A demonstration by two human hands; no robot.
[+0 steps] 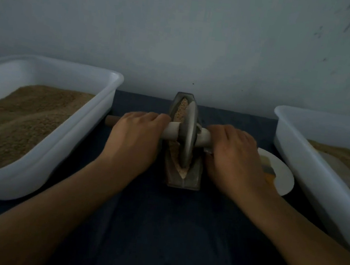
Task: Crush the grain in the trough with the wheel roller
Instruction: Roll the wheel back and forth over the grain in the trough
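Observation:
A narrow boat-shaped metal trough [194, 177] lies lengthwise in the middle of the dark blue cloth. Pale grain [181, 111] fills its groove. A grey disc wheel [188, 133] stands upright in the groove on a crosswise axle handle [170, 133]. My left hand [136, 134] grips the handle left of the wheel, and the handle's brown wooden end [111, 121] sticks out past it. My right hand [235, 158] grips the handle right of the wheel, hiding that end.
A white plastic tub [42, 172] heaped with brown meal sits at the left. Another white tub [308, 168] with a thinner layer of meal stands at the right. A white plate [284, 176] lies between the right hand and that tub. A pale wall rises just behind the trough.

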